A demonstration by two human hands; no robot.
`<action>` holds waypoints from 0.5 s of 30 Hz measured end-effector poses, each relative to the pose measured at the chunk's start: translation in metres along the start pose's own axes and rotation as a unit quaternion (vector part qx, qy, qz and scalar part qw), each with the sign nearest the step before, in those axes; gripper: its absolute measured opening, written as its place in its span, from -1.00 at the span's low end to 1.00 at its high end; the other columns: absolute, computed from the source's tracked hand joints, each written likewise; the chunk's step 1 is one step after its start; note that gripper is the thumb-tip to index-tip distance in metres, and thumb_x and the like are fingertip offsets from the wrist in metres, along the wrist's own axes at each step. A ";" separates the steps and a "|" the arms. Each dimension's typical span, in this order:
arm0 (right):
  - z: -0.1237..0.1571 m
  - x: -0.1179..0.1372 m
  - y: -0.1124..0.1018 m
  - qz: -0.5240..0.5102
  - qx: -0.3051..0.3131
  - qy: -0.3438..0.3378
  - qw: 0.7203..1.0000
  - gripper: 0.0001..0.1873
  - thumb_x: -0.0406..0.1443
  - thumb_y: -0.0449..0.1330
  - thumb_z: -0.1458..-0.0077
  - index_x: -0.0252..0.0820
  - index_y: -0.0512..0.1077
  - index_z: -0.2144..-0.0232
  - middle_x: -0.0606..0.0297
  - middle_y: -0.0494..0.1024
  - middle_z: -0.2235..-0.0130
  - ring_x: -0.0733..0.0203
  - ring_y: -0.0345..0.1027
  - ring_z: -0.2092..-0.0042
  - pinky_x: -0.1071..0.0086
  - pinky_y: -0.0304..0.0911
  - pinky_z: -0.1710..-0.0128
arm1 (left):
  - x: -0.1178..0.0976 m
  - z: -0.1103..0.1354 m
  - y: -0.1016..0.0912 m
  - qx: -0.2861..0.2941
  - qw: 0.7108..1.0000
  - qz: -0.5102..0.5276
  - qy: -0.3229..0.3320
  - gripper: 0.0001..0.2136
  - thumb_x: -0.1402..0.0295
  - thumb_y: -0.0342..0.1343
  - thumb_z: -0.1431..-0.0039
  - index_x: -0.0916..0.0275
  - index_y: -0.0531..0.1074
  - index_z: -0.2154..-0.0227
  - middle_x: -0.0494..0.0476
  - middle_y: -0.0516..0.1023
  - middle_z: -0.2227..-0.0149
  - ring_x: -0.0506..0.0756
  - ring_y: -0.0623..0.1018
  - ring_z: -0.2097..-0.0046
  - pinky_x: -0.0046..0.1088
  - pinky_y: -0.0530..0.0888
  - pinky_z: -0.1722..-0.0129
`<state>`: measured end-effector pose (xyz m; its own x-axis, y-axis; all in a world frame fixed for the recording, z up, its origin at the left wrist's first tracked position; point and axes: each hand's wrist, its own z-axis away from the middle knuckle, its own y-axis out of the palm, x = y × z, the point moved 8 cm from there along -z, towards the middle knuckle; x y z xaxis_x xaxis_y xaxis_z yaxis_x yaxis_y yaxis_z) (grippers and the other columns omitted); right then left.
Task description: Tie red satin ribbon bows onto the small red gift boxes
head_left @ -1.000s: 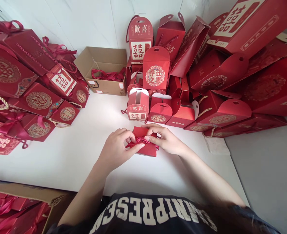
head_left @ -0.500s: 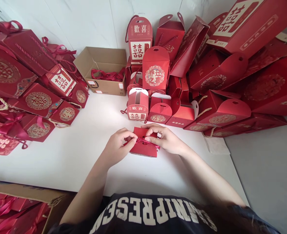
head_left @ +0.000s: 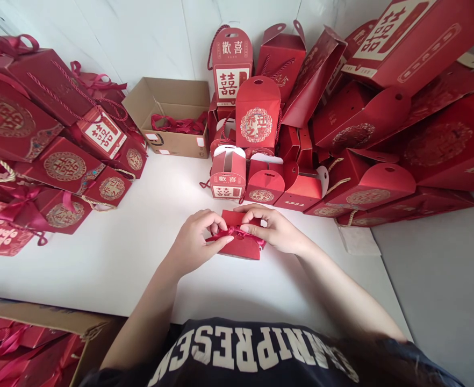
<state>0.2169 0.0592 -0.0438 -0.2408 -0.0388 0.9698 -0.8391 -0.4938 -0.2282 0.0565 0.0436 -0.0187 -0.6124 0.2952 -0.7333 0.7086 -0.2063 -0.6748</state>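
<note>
A small red gift box (head_left: 241,249) lies on the white table in front of me, with a dark pink ribbon (head_left: 234,230) knotted across its top. At the ribbon's left side is my left hand (head_left: 194,239); its thumb and forefinger are apart, and a bit of ribbon shows between them. My right hand (head_left: 275,228) pinches the ribbon near the knot, thumb towards me and fingers on the far side. The fingers partly cover the box's top and the ribbon's ends.
Several red gift boxes (head_left: 265,180) stand stacked beyond my hands and to the right. More boxes with bows (head_left: 65,164) are piled at left. A cardboard box (head_left: 180,145) holding ribbons stands at the back; a larger carton (head_left: 39,317) of red boxes is at lower left.
My left thumb and forefinger, pinched together at the ribbon before, have spread apart. The right hand and the gift box have hardly moved.
</note>
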 end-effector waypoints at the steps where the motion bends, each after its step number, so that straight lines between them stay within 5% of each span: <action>1: 0.000 0.000 0.000 0.002 0.001 0.000 1.000 -0.73 -0.06 0.22 -0.16 -0.13 0.51 0.35 0.19 0.43 -0.15 0.25 0.49 0.34 0.31 0.43 0.39 | -0.003 0.001 -0.002 -0.020 0.999 -0.023 0.010 -0.90 0.34 0.19 -0.16 0.19 0.38 0.40 -0.02 0.38 0.40 0.02 0.39 0.32 -0.43 0.37 0.27; 6: 0.000 -0.001 0.001 0.009 0.011 0.002 1.000 -0.71 -0.06 0.21 -0.17 -0.15 0.52 0.33 0.16 0.41 -0.17 0.21 0.50 0.27 0.33 0.44 0.37 | -0.008 0.004 -0.005 -0.049 0.994 -0.095 0.009 -0.93 0.39 0.12 -0.20 0.17 0.43 0.40 0.00 0.42 0.37 0.04 0.40 0.30 -0.36 0.35 0.18; 15: -0.001 0.001 0.002 -0.014 0.015 -0.005 1.000 -0.72 -0.04 0.22 -0.16 -0.12 0.52 0.35 0.22 0.42 -0.17 0.11 0.50 0.13 0.21 0.45 0.19 | 0.002 0.004 -0.006 -0.007 0.998 -0.031 -0.048 -0.81 0.45 0.00 -0.19 0.15 0.52 0.37 0.06 0.46 0.26 0.08 0.47 0.18 -0.38 0.40 0.19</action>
<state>0.2144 0.0584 -0.0431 -0.2119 -0.0324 0.9767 -0.8302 -0.5213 -0.1974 0.0492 0.0417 -0.0167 -0.6851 0.2156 -0.6959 0.6735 -0.1768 -0.7178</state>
